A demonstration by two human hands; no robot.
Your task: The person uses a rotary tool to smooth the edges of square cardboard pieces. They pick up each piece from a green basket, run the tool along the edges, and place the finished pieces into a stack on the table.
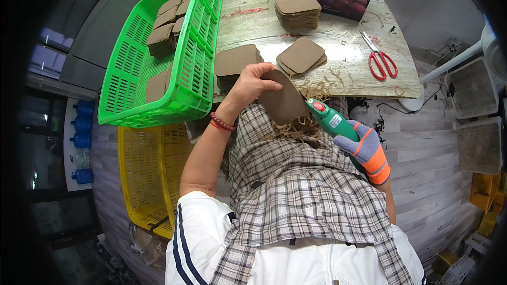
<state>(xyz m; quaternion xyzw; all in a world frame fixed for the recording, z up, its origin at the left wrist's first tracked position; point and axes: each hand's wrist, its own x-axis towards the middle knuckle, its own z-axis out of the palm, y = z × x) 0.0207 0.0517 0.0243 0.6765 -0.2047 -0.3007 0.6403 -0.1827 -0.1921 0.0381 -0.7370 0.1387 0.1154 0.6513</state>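
My bare left hand [247,88] pinches a brown pad [285,101] with rounded corners by its upper left part, thumb on top. The pad hangs tilted over my lap at the table's front edge. In a grey and orange glove, my right hand [364,150] wraps round a green hand-held electric trimmer [334,120] with a red button. Its tip is at the pad's right edge; whether it touches cannot be made out. Thin brown trimmings [303,129] lie on my plaid apron [296,179] below the pad. Beyond are a short pad stack [302,55] and a taller stack [237,62].
A green crate [203,47] of pads stands left, above a yellow crate [142,179]. On the table [253,21] are red-handled scissors [381,60], another pad stack [298,10] and a dark box [330,1] of pads. Clear bins [478,142] stand at right.
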